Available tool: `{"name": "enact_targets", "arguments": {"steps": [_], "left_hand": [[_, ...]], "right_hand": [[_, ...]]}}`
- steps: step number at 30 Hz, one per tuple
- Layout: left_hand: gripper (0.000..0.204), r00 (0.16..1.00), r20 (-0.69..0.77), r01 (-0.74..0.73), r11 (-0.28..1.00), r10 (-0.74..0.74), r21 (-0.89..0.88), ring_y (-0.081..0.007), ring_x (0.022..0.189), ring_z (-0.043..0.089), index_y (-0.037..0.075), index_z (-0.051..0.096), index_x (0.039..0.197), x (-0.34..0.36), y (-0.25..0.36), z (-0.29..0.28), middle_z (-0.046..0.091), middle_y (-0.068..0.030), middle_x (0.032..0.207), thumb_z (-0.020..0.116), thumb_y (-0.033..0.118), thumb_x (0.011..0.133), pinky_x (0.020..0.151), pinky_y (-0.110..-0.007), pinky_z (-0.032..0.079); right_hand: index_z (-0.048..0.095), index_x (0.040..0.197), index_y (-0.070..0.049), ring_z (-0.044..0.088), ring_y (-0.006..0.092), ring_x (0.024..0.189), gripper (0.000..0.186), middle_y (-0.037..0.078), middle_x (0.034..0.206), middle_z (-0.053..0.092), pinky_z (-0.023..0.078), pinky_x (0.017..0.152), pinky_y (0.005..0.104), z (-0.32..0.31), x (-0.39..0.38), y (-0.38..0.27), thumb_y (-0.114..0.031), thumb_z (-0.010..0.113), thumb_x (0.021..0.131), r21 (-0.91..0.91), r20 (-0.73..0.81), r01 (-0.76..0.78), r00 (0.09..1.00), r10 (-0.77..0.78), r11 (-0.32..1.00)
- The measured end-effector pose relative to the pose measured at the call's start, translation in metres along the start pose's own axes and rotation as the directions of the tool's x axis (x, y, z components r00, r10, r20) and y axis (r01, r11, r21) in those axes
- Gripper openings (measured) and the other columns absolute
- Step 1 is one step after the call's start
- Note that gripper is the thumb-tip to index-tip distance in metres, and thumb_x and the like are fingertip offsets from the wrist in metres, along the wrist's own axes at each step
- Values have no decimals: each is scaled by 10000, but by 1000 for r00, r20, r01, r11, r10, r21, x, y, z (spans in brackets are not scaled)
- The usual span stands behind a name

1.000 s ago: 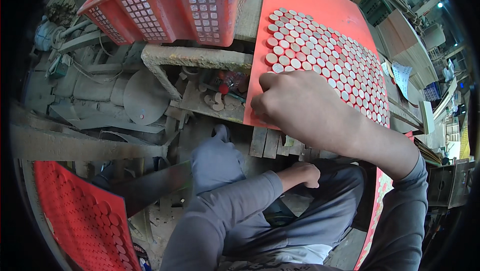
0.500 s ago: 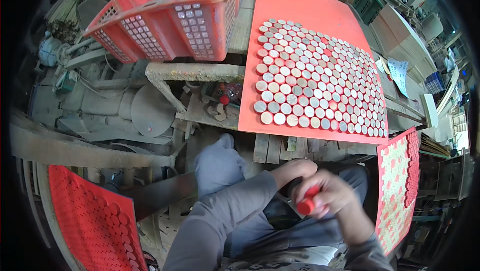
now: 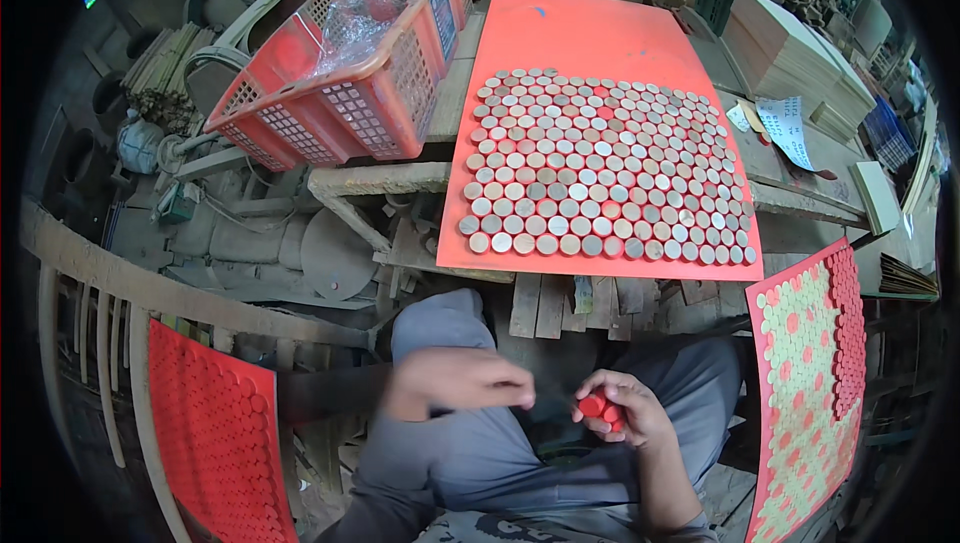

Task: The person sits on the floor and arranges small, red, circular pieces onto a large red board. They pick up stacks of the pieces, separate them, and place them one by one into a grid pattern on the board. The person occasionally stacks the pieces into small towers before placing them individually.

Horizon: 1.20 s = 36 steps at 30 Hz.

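My right hand point(image 3: 632, 405) is closed around several small red round pieces point(image 3: 602, 409), above my right thigh. Their rounded faces show between the thumb and fingers. To its left, apart from it, my left hand point(image 3: 462, 381) hovers over my left knee, fingers pointing right. Motion smears it, and whether anything is between its fingertips is hidden. Beyond my knees, a red-orange board point(image 3: 590, 28) rests on a wooden bench. Rows of round discs point(image 3: 610, 168) with pale, wood-like tops and red sides cover its nearer part.
A red plastic crate point(image 3: 350, 108) with clear wrap stands at the back left. A board of red discs point(image 3: 215, 423) is at lower left; another, with pale green and red discs point(image 3: 805, 373), is at right. Stacked sheets point(image 3: 795, 53) and a paper strip point(image 3: 785, 133) lie at far right.
My left hand has moved left, away from my right hand, where the two were close together. My right hand has turned, showing several red pieces. The whole view has shifted slightly.
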<state>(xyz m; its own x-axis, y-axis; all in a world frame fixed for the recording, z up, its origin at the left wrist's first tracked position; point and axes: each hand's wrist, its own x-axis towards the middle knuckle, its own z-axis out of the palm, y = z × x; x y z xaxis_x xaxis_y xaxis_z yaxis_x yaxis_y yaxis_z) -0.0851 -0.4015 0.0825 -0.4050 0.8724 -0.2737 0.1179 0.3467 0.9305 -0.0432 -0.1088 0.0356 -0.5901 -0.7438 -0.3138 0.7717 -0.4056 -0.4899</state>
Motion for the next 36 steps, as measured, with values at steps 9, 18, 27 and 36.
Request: {"name": "enact_targets", "arguments": {"steps": [9, 18, 27, 36], "left_hand": [[576, 148, -959, -551, 825, 243, 124, -265, 1466, 237, 0, 356, 1455, 15, 21, -145, 342, -188, 1527, 282, 408, 1055, 1202, -423, 171], [764, 92, -996, -533, 845, 23, -30, -281, 1469, 214, -22, 350, 1460, 64, -7, -193, 308, -188, 1542, 271, 585, 1002, 1199, -431, 149], [799, 158, -987, -483, 874, 18, -61, -285, 1471, 208, -44, 327, 1458, 61, -14, -192, 299, -200, 1543, 266, 607, 998, 1202, -426, 121], [549, 77, -986, -389, 915, 145, 104, -249, 1434, 326, -20, 383, 1435, 42, 28, -160, 421, -181, 1487, 341, 367, 1047, 1202, -389, 173]], "right_hand": [[624, 1053, -21, 432, 49, 536, 176, 98, 858, 647, 295, 386, 170, -26, 5, 15, -178, 577, 989, -42, -122, -169, 979, 163, 985], [619, 1036, -19, 417, 51, 528, 174, 97, 862, 651, 307, 397, 172, -40, 5, 11, -181, 588, 982, -30, -208, -126, 971, 117, 992], [614, 1024, -13, 436, 65, 518, 166, 108, 841, 649, 303, 388, 182, -39, 5, 14, -169, 581, 979, -20, -226, -107, 969, 100, 994], [617, 1042, -19, 442, 75, 534, 184, 101, 842, 651, 318, 400, 190, -42, -6, 9, -185, 561, 984, 27, -269, 5, 963, 2, 1000]]}}
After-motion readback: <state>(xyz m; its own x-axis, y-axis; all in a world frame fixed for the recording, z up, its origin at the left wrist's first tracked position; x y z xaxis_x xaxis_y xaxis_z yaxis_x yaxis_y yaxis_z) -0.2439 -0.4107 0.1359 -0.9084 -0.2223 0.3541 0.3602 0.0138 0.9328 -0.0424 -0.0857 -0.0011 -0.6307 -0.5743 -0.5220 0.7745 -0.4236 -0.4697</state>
